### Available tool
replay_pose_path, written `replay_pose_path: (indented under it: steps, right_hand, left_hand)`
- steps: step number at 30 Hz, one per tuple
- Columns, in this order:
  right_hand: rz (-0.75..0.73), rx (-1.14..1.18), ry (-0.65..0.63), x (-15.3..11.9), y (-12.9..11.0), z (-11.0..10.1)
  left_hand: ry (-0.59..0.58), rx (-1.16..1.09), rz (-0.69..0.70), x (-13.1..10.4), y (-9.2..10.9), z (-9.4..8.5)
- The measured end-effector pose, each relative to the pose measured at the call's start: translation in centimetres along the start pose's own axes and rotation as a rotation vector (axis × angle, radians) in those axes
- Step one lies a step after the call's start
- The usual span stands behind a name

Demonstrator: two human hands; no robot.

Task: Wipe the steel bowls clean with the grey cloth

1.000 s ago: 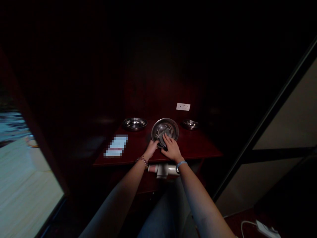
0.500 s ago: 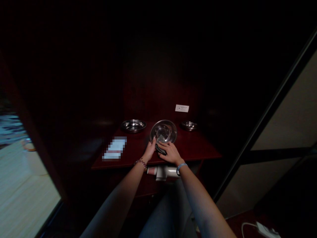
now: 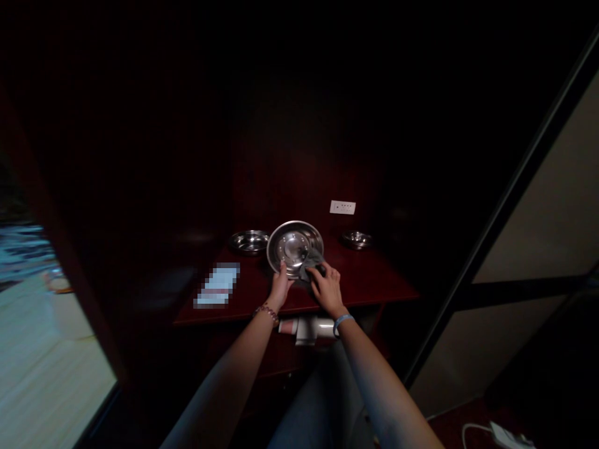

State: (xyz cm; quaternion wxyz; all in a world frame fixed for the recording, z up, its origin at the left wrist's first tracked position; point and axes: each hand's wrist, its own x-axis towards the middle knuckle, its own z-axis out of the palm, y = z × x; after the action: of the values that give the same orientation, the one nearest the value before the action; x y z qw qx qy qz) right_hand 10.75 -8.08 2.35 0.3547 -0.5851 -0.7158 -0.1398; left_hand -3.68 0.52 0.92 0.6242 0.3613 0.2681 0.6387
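Note:
A shiny steel basin [image 3: 294, 234] is tilted up over the dark red shelf, its inside facing me. My left hand [image 3: 281, 287] grips its lower rim, the thumb on the inner side. My right hand [image 3: 327, 290] is closed on a grey cloth [image 3: 311, 260], which lies against the lower right of the basin's inner wall. The palm side of the right hand is hidden. Behind the held basin to the left sits another steel basin [image 3: 247, 242], partly covered by it. A smaller steel bowl [image 3: 357, 239] stands at the back right.
The dark red shelf [image 3: 369, 280] ends in a front edge just below my hands. A blurred pale rectangle [image 3: 218, 285] lies on its left. Beneath are a paper cup stack [image 3: 304, 327] and a lower surface. A white socket [image 3: 342, 207] is on the back wall.
The held basin has shifted left and tilted further up towards me. My right hand with the cloth has moved to the right side of the basin's inside.

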Motion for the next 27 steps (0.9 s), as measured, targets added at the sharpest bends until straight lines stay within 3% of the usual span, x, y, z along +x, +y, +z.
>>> replay_pose_path:
  steps: [3,7,13,19,27]
  right_hand:
    - [0.026,0.080,0.049,0.1,0.4,0.6]
    - [0.089,0.226,0.073,0.4,0.8,1.2]
    - [0.302,0.225,0.117,0.0,0.9,1.2]
    - [0.408,0.245,0.134,0.0,1.1,1.5]
    - [0.357,0.339,0.182,0.2,1.6,1.4]
  left_hand:
    - [0.054,-0.061,0.004,-0.3,0.4,0.3]
    - [0.033,-0.073,-0.013,-0.3,0.4,0.3]
    - [0.029,0.000,-0.048,-0.1,0.0,0.3]
    - [-0.028,0.066,-0.067,-0.3,-0.4,0.1]
    - [-0.005,0.023,-0.075,0.2,-0.7,-0.1]
